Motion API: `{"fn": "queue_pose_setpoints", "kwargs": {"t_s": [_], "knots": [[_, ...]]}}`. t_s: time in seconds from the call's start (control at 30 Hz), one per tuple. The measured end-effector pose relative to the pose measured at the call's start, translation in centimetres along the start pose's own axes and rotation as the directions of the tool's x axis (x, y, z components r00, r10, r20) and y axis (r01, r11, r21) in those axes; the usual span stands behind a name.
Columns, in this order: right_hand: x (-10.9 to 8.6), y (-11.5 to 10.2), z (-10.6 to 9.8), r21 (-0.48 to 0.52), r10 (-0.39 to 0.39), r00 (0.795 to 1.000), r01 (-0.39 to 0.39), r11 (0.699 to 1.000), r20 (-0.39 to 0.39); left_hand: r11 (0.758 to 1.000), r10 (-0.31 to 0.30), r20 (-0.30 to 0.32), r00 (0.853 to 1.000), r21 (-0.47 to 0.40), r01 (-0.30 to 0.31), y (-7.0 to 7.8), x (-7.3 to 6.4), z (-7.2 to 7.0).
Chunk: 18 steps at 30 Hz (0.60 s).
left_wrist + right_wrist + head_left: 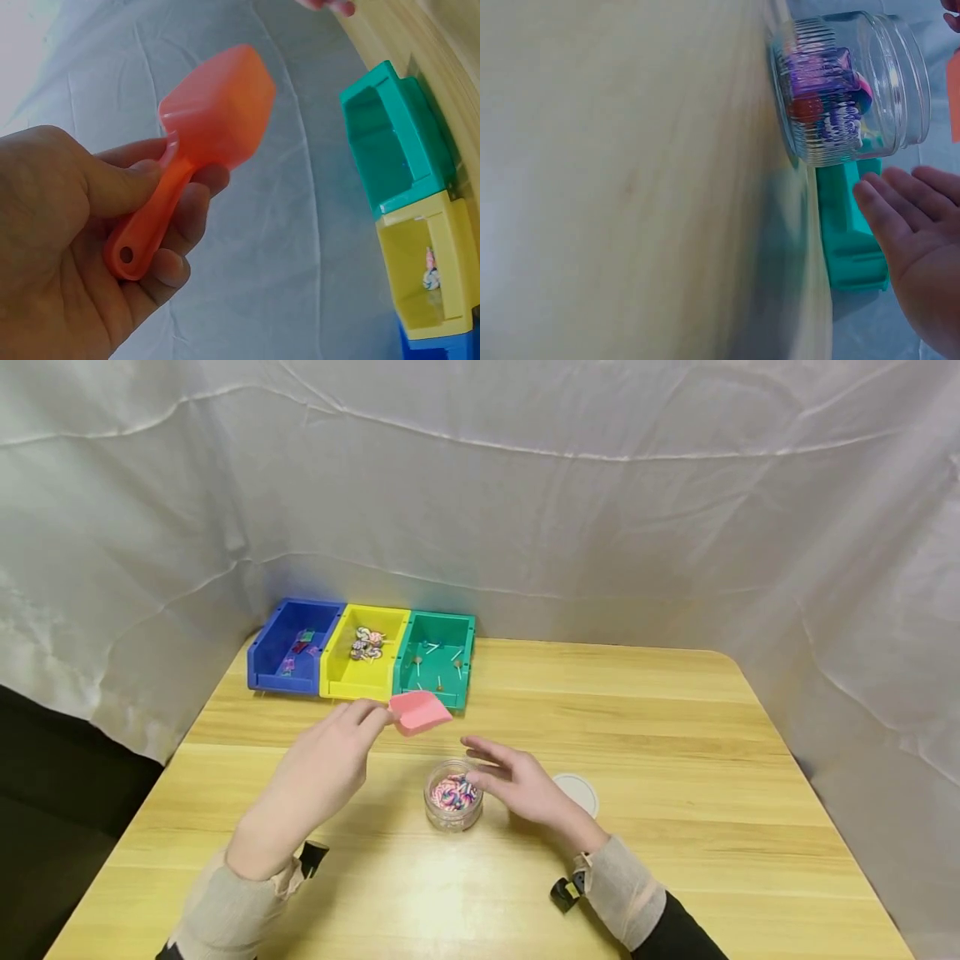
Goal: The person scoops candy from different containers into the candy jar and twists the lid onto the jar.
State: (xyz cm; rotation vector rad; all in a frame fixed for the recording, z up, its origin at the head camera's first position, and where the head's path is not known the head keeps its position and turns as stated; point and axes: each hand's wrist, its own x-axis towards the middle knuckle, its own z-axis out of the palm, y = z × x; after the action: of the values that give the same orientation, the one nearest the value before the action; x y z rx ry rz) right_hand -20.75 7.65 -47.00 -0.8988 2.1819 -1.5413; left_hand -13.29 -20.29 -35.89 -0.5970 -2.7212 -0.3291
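My left hand [326, 768] grips a small pink-orange scoop [217, 105] by its handle, thumb on top and fingers curled beneath. In the head view the scoop [420, 712] is held in the air between the bins and a clear jar [453, 822]. Colourful candies [453, 792] lie inside the ribbed jar, and no lid covers it. My right hand [521, 785] hovers at the jar's right side with fingers extended, holding nothing. In the right wrist view that hand [922, 232] appears beside the jar [847, 90], apart from its glass.
Joined bins stand at the back left: blue [288, 681] with small wrapped pieces, yellow [352, 689] with swirl lollipops, green [450, 700] with several small sticked candies. A white round lid [577, 792] lies right of the jar. Grey cloth [570, 527] hangs behind the wooden table [675, 760].
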Motion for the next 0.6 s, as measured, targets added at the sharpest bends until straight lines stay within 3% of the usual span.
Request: {"fn": "queue_pose_setpoints", "kwargs": {"t_s": [0.2,0.4,0.6], "knots": [[2.0,-0.5,-0.4,0.006,-0.028,0.986,0.029,1.0,-0.162,0.998,-0.068,-0.046,0.997,-0.018,0.067,-0.8,0.9,0.6],[5.4,-0.6,-1.4,0.041,-0.018,0.95,0.033,0.999,-0.312,0.995,-0.098,-0.101,0.99,-0.045,0.094,-1.9,2.9,1.6],[8.9,-0.5,-2.2,0.023,0.069,0.913,-0.065,0.998,-0.402,0.989,-0.134,-0.082,0.988,-0.076,0.128,-2.7,4.6,2.5]]}}
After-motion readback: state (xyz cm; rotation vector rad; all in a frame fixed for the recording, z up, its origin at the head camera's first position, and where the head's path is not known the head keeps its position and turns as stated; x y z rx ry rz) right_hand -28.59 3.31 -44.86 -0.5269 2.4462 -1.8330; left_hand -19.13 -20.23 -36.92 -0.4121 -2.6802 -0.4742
